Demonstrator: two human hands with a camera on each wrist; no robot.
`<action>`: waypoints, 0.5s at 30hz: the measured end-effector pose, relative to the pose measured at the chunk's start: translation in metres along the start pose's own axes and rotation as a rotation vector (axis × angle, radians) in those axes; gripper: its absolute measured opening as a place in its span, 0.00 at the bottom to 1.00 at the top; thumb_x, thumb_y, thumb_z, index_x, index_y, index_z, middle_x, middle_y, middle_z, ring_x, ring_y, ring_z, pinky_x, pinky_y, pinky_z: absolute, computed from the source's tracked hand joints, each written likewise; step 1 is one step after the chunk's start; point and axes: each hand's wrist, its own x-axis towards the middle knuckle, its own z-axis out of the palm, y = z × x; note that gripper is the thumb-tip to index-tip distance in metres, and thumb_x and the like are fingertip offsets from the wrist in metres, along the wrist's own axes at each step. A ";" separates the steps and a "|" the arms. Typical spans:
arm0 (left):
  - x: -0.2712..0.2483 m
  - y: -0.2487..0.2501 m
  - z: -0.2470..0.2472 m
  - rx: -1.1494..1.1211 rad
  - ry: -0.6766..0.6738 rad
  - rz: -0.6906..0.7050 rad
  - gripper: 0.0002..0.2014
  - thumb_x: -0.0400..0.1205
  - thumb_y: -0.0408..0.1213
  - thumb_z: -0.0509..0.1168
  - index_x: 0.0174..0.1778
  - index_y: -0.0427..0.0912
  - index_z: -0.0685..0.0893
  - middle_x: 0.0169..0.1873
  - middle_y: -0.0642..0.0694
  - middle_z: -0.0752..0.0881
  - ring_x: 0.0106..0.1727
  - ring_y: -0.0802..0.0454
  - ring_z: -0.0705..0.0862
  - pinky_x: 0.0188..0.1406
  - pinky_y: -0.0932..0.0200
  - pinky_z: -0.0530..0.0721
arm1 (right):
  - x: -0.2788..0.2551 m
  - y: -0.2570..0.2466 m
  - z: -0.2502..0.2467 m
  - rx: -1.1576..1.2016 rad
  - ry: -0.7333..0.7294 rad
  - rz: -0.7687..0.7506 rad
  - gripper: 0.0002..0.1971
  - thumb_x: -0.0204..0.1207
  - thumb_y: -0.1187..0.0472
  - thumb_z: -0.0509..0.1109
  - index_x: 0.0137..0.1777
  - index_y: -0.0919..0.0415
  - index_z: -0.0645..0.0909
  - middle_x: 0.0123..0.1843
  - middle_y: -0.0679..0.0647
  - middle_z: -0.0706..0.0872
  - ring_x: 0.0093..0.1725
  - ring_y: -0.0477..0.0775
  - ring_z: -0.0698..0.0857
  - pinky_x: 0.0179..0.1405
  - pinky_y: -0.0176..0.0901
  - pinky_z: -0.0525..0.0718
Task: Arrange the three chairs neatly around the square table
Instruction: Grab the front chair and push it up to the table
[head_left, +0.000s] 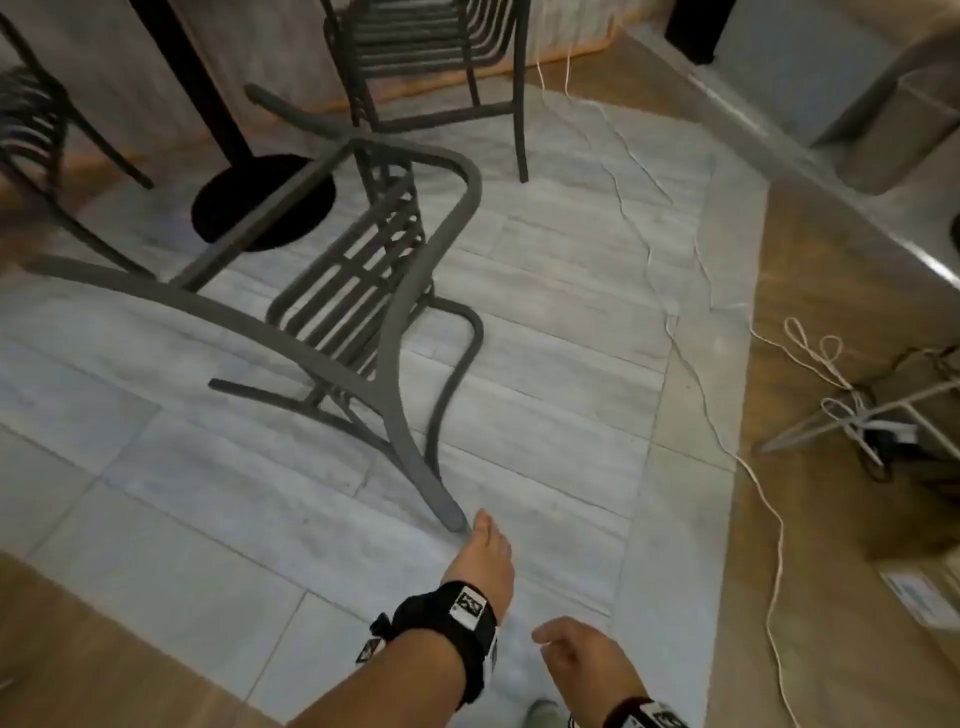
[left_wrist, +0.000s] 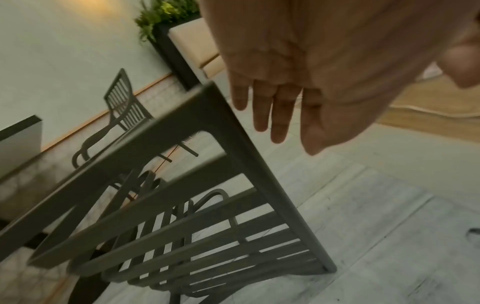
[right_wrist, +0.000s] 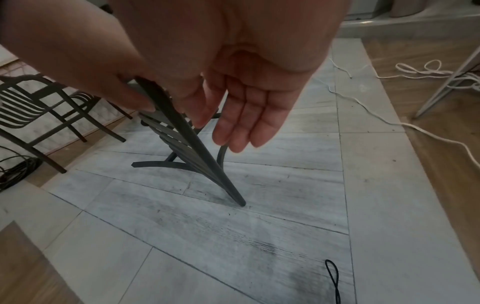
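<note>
A dark slatted chair (head_left: 384, 291) is tipped over on the grey tiled floor (head_left: 208, 519) in the middle of the head view. Its seat slats stand on edge, and one long curved leg comes down to the tiles at 6 o'clock of its frame.

The left hand (head_left: 483, 551) reaches forward to that leg tip with its fingers (left_wrist: 262, 115) straight and together, holding nothing. The fingertips are at the tip, but I cannot tell whether they touch it. The right hand (head_left: 576, 660) hangs at 4 o'clock of the left one, apart from the chair. It is loose and holds nothing. In the right wrist view its fingers (right_wrist: 241, 127) are relaxed, with the chair's rail showing between thumb and fingers.

The desk (head_left: 262, 202) shows only as a black column on a round base, at 10 o'clock of the tipped chair and just beside its frame. A second chair (head_left: 441, 62) stands upright at 12 o'clock. A third chair (head_left: 31, 130) is cut off by the picture edge at 9 o'clock of the desk base. A white cable (head_left: 769, 509) trails over the floor at 3 o'clock.
</note>
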 end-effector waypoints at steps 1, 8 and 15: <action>0.011 0.004 0.002 0.098 -0.025 -0.034 0.27 0.90 0.43 0.50 0.82 0.31 0.56 0.82 0.30 0.59 0.82 0.29 0.57 0.80 0.28 0.46 | 0.007 0.010 0.003 0.003 0.009 -0.009 0.26 0.78 0.58 0.64 0.31 0.19 0.74 0.48 0.44 0.82 0.48 0.41 0.80 0.51 0.22 0.69; 0.092 0.014 0.049 0.225 -0.157 -0.223 0.24 0.87 0.34 0.60 0.78 0.30 0.66 0.72 0.27 0.73 0.69 0.24 0.73 0.65 0.18 0.65 | 0.071 0.050 0.042 0.029 0.094 -0.107 0.17 0.80 0.57 0.61 0.39 0.28 0.69 0.55 0.43 0.83 0.53 0.39 0.81 0.57 0.32 0.75; 0.102 0.001 0.065 0.365 -0.284 -0.320 0.14 0.85 0.33 0.61 0.61 0.27 0.80 0.46 0.22 0.83 0.37 0.08 0.72 0.32 0.07 0.68 | 0.122 0.043 0.074 0.012 0.064 -0.143 0.15 0.80 0.56 0.62 0.65 0.42 0.72 0.65 0.45 0.77 0.64 0.46 0.77 0.63 0.39 0.75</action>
